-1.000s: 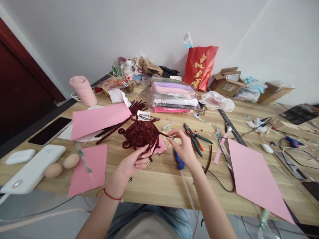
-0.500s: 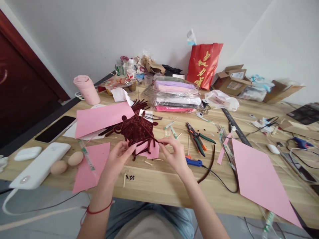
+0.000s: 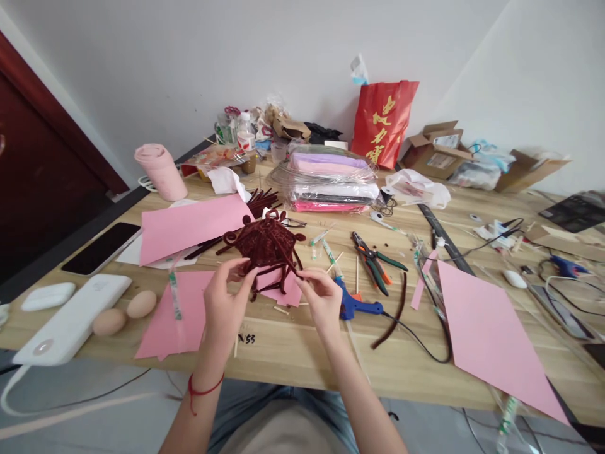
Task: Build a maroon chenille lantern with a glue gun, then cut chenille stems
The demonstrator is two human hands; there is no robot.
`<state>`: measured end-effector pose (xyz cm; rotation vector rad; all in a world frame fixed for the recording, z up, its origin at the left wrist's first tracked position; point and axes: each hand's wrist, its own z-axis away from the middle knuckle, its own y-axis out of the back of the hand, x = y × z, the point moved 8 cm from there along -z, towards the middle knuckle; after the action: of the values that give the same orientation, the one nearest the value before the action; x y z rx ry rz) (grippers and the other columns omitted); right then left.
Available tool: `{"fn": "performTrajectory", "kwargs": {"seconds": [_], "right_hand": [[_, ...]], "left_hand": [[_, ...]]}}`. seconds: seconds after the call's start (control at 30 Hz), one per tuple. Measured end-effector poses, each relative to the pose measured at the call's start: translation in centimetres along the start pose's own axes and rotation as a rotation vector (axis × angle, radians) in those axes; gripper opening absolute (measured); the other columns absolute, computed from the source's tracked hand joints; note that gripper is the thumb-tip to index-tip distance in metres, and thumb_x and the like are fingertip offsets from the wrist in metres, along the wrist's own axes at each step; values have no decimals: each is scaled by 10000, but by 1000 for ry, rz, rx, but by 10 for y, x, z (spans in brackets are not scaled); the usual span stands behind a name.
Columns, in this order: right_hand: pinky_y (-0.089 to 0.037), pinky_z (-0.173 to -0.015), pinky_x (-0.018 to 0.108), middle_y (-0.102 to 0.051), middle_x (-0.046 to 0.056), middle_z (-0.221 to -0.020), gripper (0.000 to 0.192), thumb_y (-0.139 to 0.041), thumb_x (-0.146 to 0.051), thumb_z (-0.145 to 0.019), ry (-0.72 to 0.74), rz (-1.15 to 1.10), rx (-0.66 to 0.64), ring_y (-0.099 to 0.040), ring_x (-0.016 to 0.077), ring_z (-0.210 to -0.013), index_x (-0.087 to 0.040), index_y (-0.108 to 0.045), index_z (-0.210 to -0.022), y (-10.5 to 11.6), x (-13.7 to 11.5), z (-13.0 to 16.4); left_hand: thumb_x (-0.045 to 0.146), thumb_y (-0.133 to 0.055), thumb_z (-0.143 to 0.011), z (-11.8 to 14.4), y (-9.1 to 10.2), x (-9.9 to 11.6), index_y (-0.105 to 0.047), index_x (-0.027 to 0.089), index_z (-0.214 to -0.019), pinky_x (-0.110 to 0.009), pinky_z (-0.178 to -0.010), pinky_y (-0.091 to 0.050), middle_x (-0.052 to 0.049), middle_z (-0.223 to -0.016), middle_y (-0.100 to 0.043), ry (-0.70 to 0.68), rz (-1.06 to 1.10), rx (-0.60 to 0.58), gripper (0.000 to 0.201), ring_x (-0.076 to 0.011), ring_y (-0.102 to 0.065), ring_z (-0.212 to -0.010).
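A dark red pipe-cleaner craft (image 3: 265,244), woven with curled ends, is held above the wooden table (image 3: 302,353). My left hand (image 3: 225,302) grips its lower left edge with thumb and fingers. My right hand (image 3: 319,296) pinches a loose strand hanging from its lower right side. A small pink paper piece (image 3: 282,291) lies on the table under the craft. A blue glue gun (image 3: 355,305) lies just right of my right hand.
Pink paper sheets (image 3: 191,226) (image 3: 491,337) lie left and right. Pliers (image 3: 373,257), loose dark pipe cleaners (image 3: 258,202), two eggs (image 3: 123,313), a white power bank (image 3: 70,320), a phone (image 3: 101,247) and a stack of bagged supplies (image 3: 331,183) surround the work spot. Cables run at the right.
The craft has been turned and lowered toward me. My right hand slid down from its right tip to a lower strand; my left hand moved to its lower left edge.
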<state>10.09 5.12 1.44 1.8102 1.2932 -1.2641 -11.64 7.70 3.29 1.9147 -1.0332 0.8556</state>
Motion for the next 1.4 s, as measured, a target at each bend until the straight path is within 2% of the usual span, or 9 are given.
{"fn": "performTrajectory", "kwargs": {"seconds": [0.13,0.2,0.33,0.63,0.73,0.9,1.0,1.23,1.4], "right_hand": [[-554,-719,336,-739,72,-844,112,-685,-299,-827,-11,32,43,-680,206,-820,-197,-721,-801,3,1,-5],[-541,-745,334,-741,65,-830,90,-689,-271,-825,-18,71,38,-678,201,-806,-197,-726,-788,8,-6,-6],[-494,-734,302,-729,52,-765,101,-678,-198,-825,-8,327,-78,-658,187,-746,-188,-723,-735,14,-30,-11],[-412,-625,286,-726,97,-722,175,-620,-79,-800,-68,1020,-521,-654,212,-684,-158,-707,-670,-8,-48,-36],[-455,-661,285,-745,78,-756,119,-648,-130,-818,-73,848,-425,-665,198,-688,-171,-724,-736,-9,-50,-37],[-532,-697,301,-748,63,-787,115,-701,-290,-798,-176,224,-3,-682,195,-716,-176,-707,-783,8,-31,-16],[-521,-682,299,-728,54,-762,124,-655,-286,-824,-151,220,41,-669,191,-710,-177,-685,-773,14,-28,-10],[-405,-636,286,-722,104,-777,180,-546,-58,-779,-62,1139,-636,-652,215,-725,-170,-658,-692,-15,-51,-39],[-343,-578,298,-725,149,-773,174,-559,-39,-743,-75,1195,-754,-665,252,-714,-163,-644,-655,-28,-59,-50]], "left_hand": [[187,-761,-780,28,16,39,-677,202,-1035,-396,-946,-457,-90,-1051,-674,-233,-123,211,269,-237,-604,-1032],[126,-733,-784,42,9,47,-707,222,-960,-353,-896,-468,-59,-960,-692,-256,-7,167,202,-202,-623,-933],[263,-724,-809,53,-52,14,-769,216,-848,-255,-658,-452,-54,-867,-709,302,456,-251,76,-161,-600,-764],[524,-809,-670,45,-113,3,-684,147,-662,-185,-402,-231,40,-494,-479,661,833,-339,397,-47,-364,-431],[498,-850,-615,46,-115,6,-651,147,-672,-164,-390,-217,43,-555,-510,738,937,-297,408,-28,-355,-442],[500,-871,-564,51,-124,9,-643,157,-738,-149,-393,-271,50,-609,-515,854,1084,-319,446,-28,-379,-453],[449,-889,-556,52,-126,7,-639,152,-727,-141,-395,-268,53,-615,-520,877,1110,-295,424,-21,-390,-459],[364,-905,-547,60,-132,3,-618,137,-665,-148,-363,-174,72,-567,-476,903,1101,-261,384,-4,-331,-421],[364,-905,-544,64,-136,1,-613,140,-674,-141,-360,-181,69,-586,-520,942,1138,-248,390,9,-315,-410]]}}
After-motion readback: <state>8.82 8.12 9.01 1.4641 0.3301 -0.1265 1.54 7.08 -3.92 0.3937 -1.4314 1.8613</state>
